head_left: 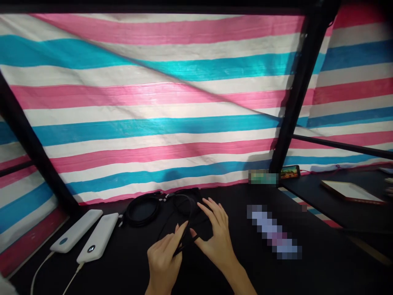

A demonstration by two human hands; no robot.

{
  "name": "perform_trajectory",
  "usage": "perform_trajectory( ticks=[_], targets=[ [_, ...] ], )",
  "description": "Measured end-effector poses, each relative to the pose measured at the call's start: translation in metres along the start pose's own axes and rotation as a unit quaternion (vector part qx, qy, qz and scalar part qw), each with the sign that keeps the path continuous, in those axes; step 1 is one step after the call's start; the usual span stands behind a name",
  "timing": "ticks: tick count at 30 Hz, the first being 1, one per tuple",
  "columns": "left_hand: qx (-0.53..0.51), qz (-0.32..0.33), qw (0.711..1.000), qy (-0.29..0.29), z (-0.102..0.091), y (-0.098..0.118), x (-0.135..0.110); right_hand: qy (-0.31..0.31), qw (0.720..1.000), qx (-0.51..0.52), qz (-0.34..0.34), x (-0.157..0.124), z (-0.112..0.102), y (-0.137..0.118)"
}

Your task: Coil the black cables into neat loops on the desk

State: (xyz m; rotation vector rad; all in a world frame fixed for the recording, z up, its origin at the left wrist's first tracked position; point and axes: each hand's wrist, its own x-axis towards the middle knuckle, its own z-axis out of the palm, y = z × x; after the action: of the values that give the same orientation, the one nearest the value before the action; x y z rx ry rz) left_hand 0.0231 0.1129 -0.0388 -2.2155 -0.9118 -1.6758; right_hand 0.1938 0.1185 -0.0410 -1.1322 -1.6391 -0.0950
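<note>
My left hand [164, 260] pinches a thin black cable [181, 213] between thumb and fingers at the near middle of the black table [307, 270]. My right hand [215, 235] is beside it, thumb and forefinger closed on the same cable, the other fingers spread above it. The cable loops away toward the striped sheet. A second black cable lies coiled [143, 209] just to the left of the loop.
Two white power banks [76, 230] [98, 237] lie at the left with white leads running off the near edge. A black frame post [294, 98] stands at the right. Behind it a phone [290, 172] and a flat board [350, 191] rest on another dark surface.
</note>
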Motion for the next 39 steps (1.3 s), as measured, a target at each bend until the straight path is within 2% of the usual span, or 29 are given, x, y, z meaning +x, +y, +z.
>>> perform_trajectory(
  ticks=[3, 7, 9, 11, 13, 15, 16, 18, 19, 22, 25, 27, 30, 33, 35, 37, 38, 39],
  targets=[
    [0.083, 0.085, 0.992, 0.051, 0.004, -0.015, 0.008, 0.011, 0.993, 0.121, 0.004, 0.020, 0.011, 0.005],
    [0.150, 0.155, 0.971, 0.101, 0.011, -0.033, 0.023, 0.056, 0.976, 0.210, 0.021, 0.041, 0.029, 0.017],
    [0.157, 0.181, 0.963, 0.121, 0.017, -0.039, 0.031, 0.025, 0.960, 0.270, 0.066, 0.048, 0.039, 0.023],
    [0.148, 0.185, 0.962, 0.139, 0.027, -0.045, 0.035, -0.040, 0.937, 0.322, 0.129, 0.050, 0.049, 0.028],
    [0.113, 0.124, 0.975, 0.143, 0.038, -0.052, 0.034, -0.083, 0.915, 0.347, 0.189, 0.049, 0.057, 0.035],
    [0.048, -0.031, 0.990, 0.132, 0.050, -0.060, 0.029, -0.075, 0.897, 0.364, 0.238, 0.045, 0.062, 0.043],
    [0.008, -0.131, 0.984, 0.122, 0.056, -0.064, 0.025, -0.058, 0.887, 0.376, 0.261, 0.043, 0.062, 0.047],
    [-0.076, -0.315, 0.941, 0.102, 0.066, -0.070, 0.016, -0.008, 0.866, 0.399, 0.301, 0.041, 0.061, 0.054],
    [-0.115, -0.381, 0.913, 0.092, 0.072, -0.071, 0.011, 0.025, 0.856, 0.410, 0.315, 0.040, 0.059, 0.056],
    [-0.198, -0.490, 0.847, 0.060, 0.086, -0.070, -0.004, 0.128, 0.815, 0.452, 0.340, 0.041, 0.057, 0.056],
    [-0.266, -0.556, 0.788, 0.008, 0.101, -0.062, -0.014, 0.172, 0.768, 0.507, 0.352, 0.040, 0.060, 0.051],
    [-0.325, -0.608, 0.724, -0.026, 0.109, -0.057, -0.018, 0.151, 0.753, 0.533, 0.355, 0.037, 0.065, 0.048],
    [-0.428, -0.670, 0.603, -0.066, 0.115, -0.049, -0.021, 0.109, 0.763, 0.527, 0.358, 0.032, 0.071, 0.045],
    [-0.518, -0.681, 0.509, -0.096, 0.112, -0.041, -0.020, 0.101, 0.785, 0.495, 0.359, 0.027, 0.075, 0.043],
    [-0.558, -0.691, 0.448, -0.102, 0.109, -0.037, -0.018, 0.106, 0.787, 0.484, 0.366, 0.026, 0.076, 0.042],
    [-0.580, -0.699, 0.406, -0.101, 0.106, -0.036, -0.015, 0.109, 0.777, 0.489, 0.380, 0.027, 0.077, 0.039],
    [-0.583, -0.699, 0.402, -0.100, 0.105, -0.036, -0.013, 0.106, 0.771, 0.495, 0.387, 0.027, 0.077, 0.038],
    [-0.579, -0.698, 0.410, -0.096, 0.105, -0.037, -0.012, 0.099, 0.766, 0.501, 0.391, 0.027, 0.078, 0.037]
  ],
)
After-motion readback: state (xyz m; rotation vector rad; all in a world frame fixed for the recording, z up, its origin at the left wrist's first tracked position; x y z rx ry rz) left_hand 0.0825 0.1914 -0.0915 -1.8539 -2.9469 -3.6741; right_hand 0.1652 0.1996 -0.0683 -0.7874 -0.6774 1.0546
